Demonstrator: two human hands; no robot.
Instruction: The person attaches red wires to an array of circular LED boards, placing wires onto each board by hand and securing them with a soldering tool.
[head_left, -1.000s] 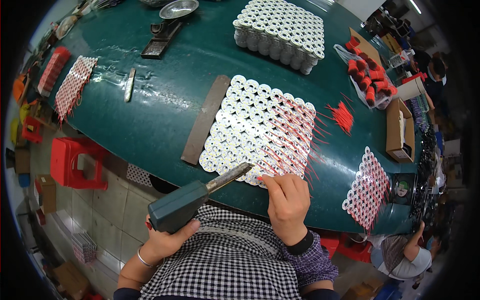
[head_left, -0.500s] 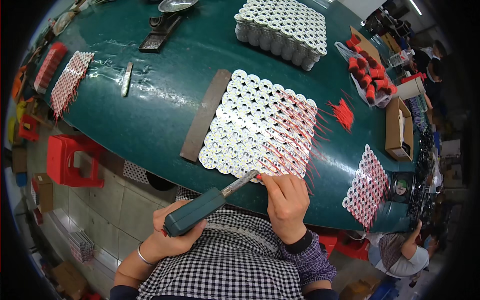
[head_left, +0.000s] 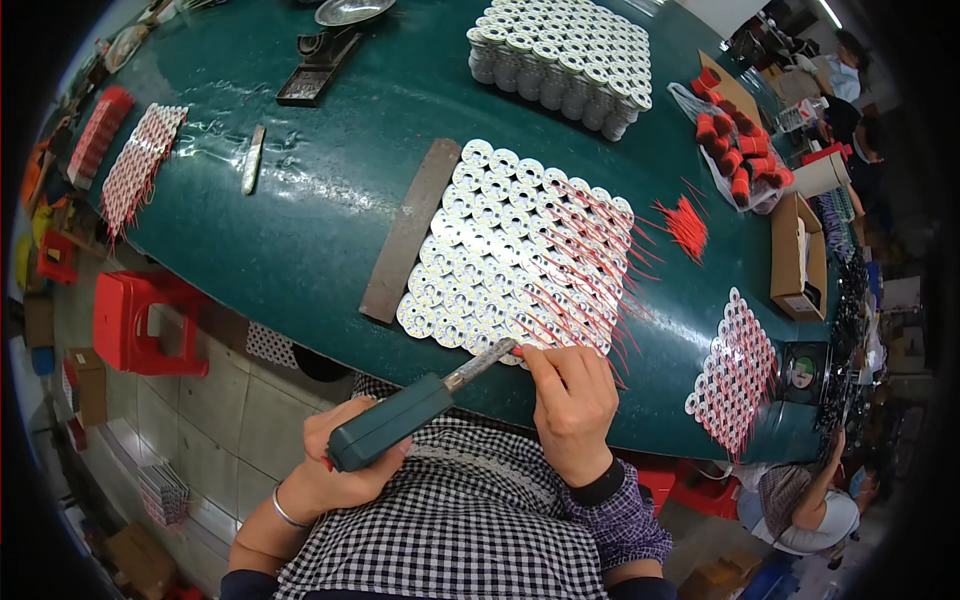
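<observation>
My left hand point(head_left: 345, 470) is wrapped round the green body of a soldering gun point(head_left: 395, 425). The gun's metal barrel points up and right, its tip at the front edge of a panel of round white LED boards point(head_left: 480, 215). Beside that tip, my right hand point(head_left: 575, 405) has thumb and forefinger pinched on a red wire point(head_left: 518, 351), of which only a short end shows. Thin red wires point(head_left: 597, 235) lie across the right half of the panel. Along its left side lies a flat brown bar point(head_left: 408, 235).
A loose bundle of red wires point(head_left: 686, 228) lies right of the panel. Behind stands a stack of white LED panels point(head_left: 560, 60). Red spools point(head_left: 740, 150) fill a plastic bag at the right, near a cardboard box point(head_left: 797, 255). A wired panel point(head_left: 733, 375) lies at the near right.
My hands, the soldering gun and the panel stay almost still. At the far right, people in the background have shifted slightly.
</observation>
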